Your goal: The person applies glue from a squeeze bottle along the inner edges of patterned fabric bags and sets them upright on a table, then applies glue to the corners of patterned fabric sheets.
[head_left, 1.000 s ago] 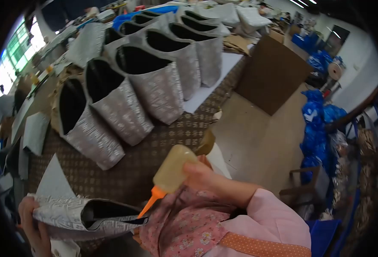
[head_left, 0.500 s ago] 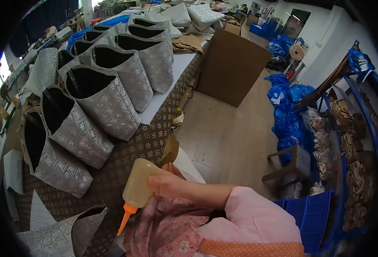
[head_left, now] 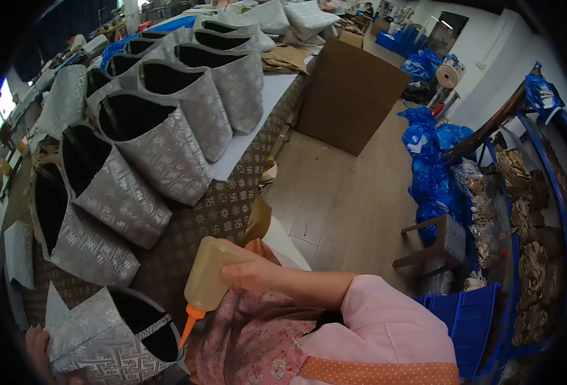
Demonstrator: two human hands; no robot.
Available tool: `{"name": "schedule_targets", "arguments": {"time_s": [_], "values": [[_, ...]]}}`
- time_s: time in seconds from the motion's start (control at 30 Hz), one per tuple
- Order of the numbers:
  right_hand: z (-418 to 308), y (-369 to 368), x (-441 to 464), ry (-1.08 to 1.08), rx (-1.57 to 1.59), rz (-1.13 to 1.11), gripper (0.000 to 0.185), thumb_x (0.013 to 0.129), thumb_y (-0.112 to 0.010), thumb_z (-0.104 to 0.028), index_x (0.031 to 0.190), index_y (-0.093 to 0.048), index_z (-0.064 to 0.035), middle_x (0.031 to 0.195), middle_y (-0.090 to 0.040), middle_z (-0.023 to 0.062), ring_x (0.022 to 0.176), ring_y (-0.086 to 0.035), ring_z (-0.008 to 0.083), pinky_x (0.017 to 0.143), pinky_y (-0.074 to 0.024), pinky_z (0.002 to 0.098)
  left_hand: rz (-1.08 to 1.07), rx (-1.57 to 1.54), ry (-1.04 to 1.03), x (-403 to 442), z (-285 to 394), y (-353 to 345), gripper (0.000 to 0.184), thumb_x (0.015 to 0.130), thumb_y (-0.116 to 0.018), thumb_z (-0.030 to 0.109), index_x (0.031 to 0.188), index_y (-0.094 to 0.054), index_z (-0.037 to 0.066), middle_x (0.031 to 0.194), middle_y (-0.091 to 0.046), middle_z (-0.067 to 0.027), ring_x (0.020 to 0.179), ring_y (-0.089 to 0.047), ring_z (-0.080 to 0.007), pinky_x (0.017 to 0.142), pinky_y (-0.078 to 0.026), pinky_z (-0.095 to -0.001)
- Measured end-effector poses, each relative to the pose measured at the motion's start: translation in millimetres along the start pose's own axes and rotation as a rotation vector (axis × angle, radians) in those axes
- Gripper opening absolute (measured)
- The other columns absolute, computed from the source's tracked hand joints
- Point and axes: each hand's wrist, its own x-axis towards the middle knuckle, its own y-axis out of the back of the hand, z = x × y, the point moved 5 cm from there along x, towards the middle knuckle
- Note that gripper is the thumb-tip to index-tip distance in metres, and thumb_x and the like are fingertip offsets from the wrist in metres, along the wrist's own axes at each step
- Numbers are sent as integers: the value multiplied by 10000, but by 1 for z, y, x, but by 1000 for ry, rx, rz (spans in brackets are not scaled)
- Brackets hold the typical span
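Observation:
In my right hand [head_left: 248,269] is a squeeze bottle [head_left: 207,273] of cloudy yellowish liquid, tilted nozzle-down. Its orange tip reaches the open edge of a silver patterned fabric pouch [head_left: 100,343] with a black lining; whether it touches cannot be made out. At the lower left, my left hand [head_left: 37,351] grips the pouch's outer side, its fingers partly cut off by the dark frame edge. Beyond both hands stand rows of similar silver pouches [head_left: 158,151], mouths open and dark inside.
A brown patterned cloth [head_left: 222,212] covers the table. A large brown cardboard box [head_left: 351,96] stands past its right edge. On the floor to the right are blue plastic bags [head_left: 428,173], a small stool [head_left: 440,240] and a blue-framed rack [head_left: 514,256] of brown bundles.
The nearest pouch has turned and risen, showing its black-lined mouth under the nozzle. My left hand has come into view holding it. The bottle has barely moved.

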Motion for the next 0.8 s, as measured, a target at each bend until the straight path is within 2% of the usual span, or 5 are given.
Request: {"name": "schedule_targets", "arguments": {"time_s": [0.17,0.27,0.4,0.6,0.8], "values": [[-14,-7,2,106,-331,120,743,703,-764,-99,1280,-297,-85,1166,-447,26,1113,-426,131,918,-386,300,-130,218,209,-58,12,59,658,737,-622,494,1116,-507,-32,1175,-491,-198,1134,-440,-364,970,-320,-440],[-19,-13,13,102,-470,89,794,640,-820,-141,1245,-310,-74,1133,-444,20,1080,-432,121,907,-380,280,-107,248,309,-56,8,55,830,629,-635,637,1122,-527,-22,1161,-513,-181,1131,-452,-356,954,-341,-447],[-19,-27,29,156,-711,58,840,585,-861,-207,1221,-328,-76,1123,-455,30,1060,-439,113,899,-382,274,-61,218,284,-53,11,55,840,590,-645,662,1085,-557,-11,1126,-540,-170,1100,-482,-346,934,-367,-436],[-11,-40,52,307,-996,61,747,575,-864,-172,1136,-383,-68,1037,-527,35,978,-510,117,859,-424,276,-43,212,256,-54,9,54,849,567,-664,657,1087,-566,-7,1125,-542,-170,1099,-488,-335,924,-380,-424],[-19,-44,62,356,-1032,81,668,605,-840,-119,1112,-409,-59,1019,-550,40,966,-532,119,850,-437,275,-47,202,262,-53,6,52,852,557,-676,652,1086,-567,-7,1132,-537,-174,1090,-496,-332,917,-385,-412]]}}
